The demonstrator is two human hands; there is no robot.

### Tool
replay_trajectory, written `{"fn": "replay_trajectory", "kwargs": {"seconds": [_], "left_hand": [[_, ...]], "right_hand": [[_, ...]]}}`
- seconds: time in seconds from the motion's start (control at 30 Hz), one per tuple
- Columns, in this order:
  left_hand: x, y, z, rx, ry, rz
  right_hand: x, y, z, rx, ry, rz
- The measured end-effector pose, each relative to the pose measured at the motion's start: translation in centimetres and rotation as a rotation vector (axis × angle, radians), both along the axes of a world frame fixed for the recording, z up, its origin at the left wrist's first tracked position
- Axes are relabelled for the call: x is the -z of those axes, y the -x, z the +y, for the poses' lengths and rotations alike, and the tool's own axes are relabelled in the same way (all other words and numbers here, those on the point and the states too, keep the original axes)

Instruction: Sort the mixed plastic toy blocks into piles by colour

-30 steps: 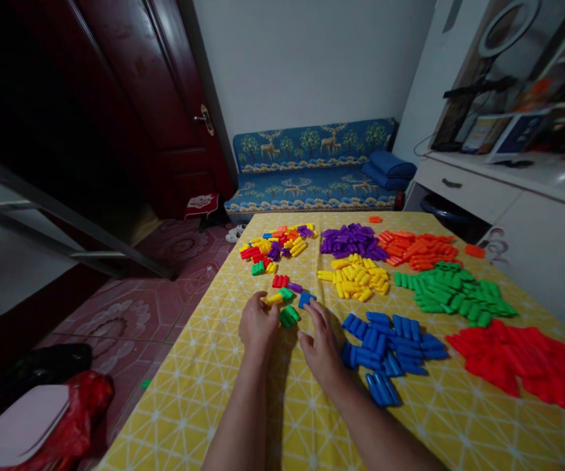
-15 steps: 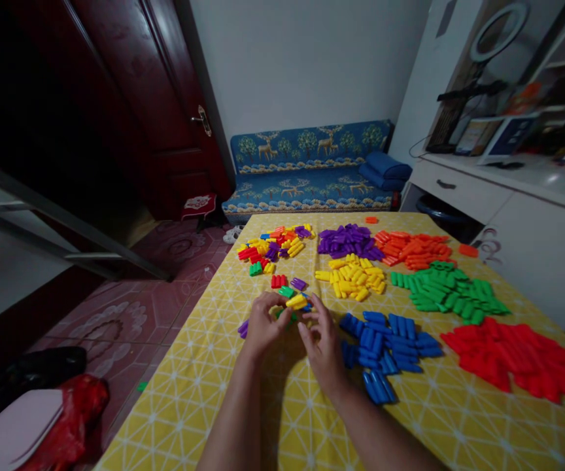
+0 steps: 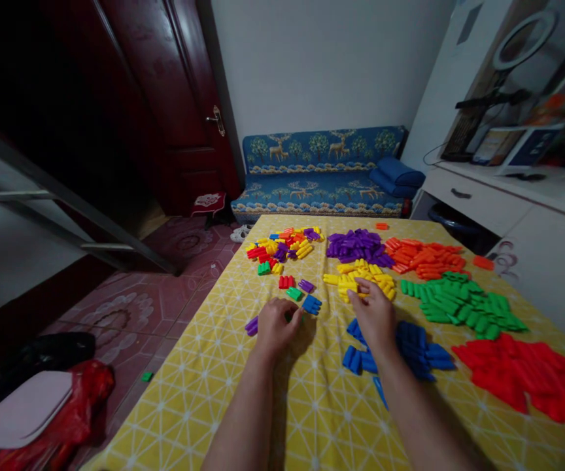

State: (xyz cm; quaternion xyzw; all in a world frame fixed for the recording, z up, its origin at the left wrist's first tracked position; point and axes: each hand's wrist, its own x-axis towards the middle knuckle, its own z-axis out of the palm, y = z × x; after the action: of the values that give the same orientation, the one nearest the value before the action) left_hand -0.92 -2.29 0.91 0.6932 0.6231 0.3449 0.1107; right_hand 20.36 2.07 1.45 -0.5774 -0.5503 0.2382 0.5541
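My right hand [image 3: 376, 315] reaches over the yellow pile [image 3: 383, 281] and pinches a yellow plastic block [image 3: 348, 291] of joined tubes at the pile's near left side. Lower left, my left hand [image 3: 276, 327] rests just above the table with its fingers curled in; what they hold, if anything, is hidden. Beyond its fingertips lie a blue block [image 3: 312, 305], a green block [image 3: 294, 294], a purple block [image 3: 307, 285] and a red block [image 3: 286, 282]. Another purple block [image 3: 252, 326] lies left of that hand. My right forearm partly covers the blue pile [image 3: 414, 347].
A mixed-colour pile [image 3: 282, 248] sits at the table's far left. Purple [image 3: 358, 246], orange [image 3: 424, 258], green [image 3: 463, 304] and red [image 3: 528, 376] piles spread across the right. A patterned sofa [image 3: 322, 190] stands behind the table [image 3: 204, 386]; a white cabinet [image 3: 488, 209] is at right.
My right hand has moved right and away from my left hand, carrying the yellow block to the yellow pile. The blue block beneath is now uncovered. The view has shifted slightly left.
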Motion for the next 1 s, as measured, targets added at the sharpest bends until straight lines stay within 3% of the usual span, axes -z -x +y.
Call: {"fn": "replay_trajectory", "kwargs": {"seconds": [0.1, 0.2, 0.3, 0.4, 0.5, 0.83, 0.93, 1.0], "left_hand": [[0.5, 0.1, 0.2, -0.086, 0.021, -0.037], [0.5, 0.1, 0.5, -0.139, -0.022, -0.221], [0.3, -0.6, 0.7, -0.190, -0.092, -0.701], [0.3, -1.4, 0.9, -0.162, -0.010, -1.270], [0.6, -1.9, 0.8, -0.062, 0.077, -1.521], [-0.7, -3.8, 0.0, 0.033, 0.129, -1.646], [-0.9, -4.3, -0.3, 0.083, 0.100, -1.537], [-0.9, -4.1, -0.5, 0.055, 0.029, -1.314]], "right_hand": [[0.4, -1.8, 1.6, 0.024, -0.016, 0.116], [0.6, -1.6, 1.1, 0.010, -0.023, 0.121], [0.0, 0.8, -1.3, -0.087, -0.002, 0.061], [-0.7, 4.2, -4.1, -0.340, -0.006, 0.038], [-0.8, 7.1, -6.2, -0.518, -0.020, -0.001], [1.6, 8.3, -6.6, -0.383, -0.147, -0.158], [1.2, 8.2, -6.4, -0.357, -0.168, -0.180], [0.6, 7.6, -5.8, -0.347, -0.153, -0.177]]}}
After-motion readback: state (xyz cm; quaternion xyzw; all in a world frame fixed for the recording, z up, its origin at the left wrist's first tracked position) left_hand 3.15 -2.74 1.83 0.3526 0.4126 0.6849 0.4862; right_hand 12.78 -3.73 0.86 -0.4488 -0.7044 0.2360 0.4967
